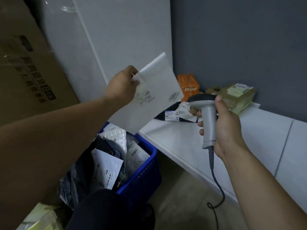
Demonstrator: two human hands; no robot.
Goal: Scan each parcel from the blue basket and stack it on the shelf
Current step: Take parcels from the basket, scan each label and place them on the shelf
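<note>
The left hand (123,83) is closed on a flat white parcel (154,90), fingers and thumb pinching its edge near the upper left corner. The parcel hangs in the air, tilted, with its printed face towards the camera. Its lower edge is above the blue basket (153,151) and the left end of the shelf (182,143).

At four o'clock from the parcel, the right hand (222,125) is wrapped round the grey handle of a scanner (208,120). The fingers curl across the front of the handle and the thumb lies up by the dark head. The head points towards nine o'clock, its nose just beside the parcel's lower right corner. I cannot tell whether it touches the parcel. A dark cable (217,188) drops from the handle's butt towards six o'clock and loops on the floor.

The basket stands on the floor at six o'clock from the held parcel, against the shelf's edge. It is filled with grey, white and dark bagged parcels (108,166).

On the shelf, behind the scanner, lies a dark bag with white labels (176,114). An orange carton marked PRAMY (188,83) stands at twelve o'clock from it. A yellow-green wrapped parcel (237,97) rests by the wall at two o'clock from the scanner's head. A big cardboard box (25,63) leans at nine o'clock.
</note>
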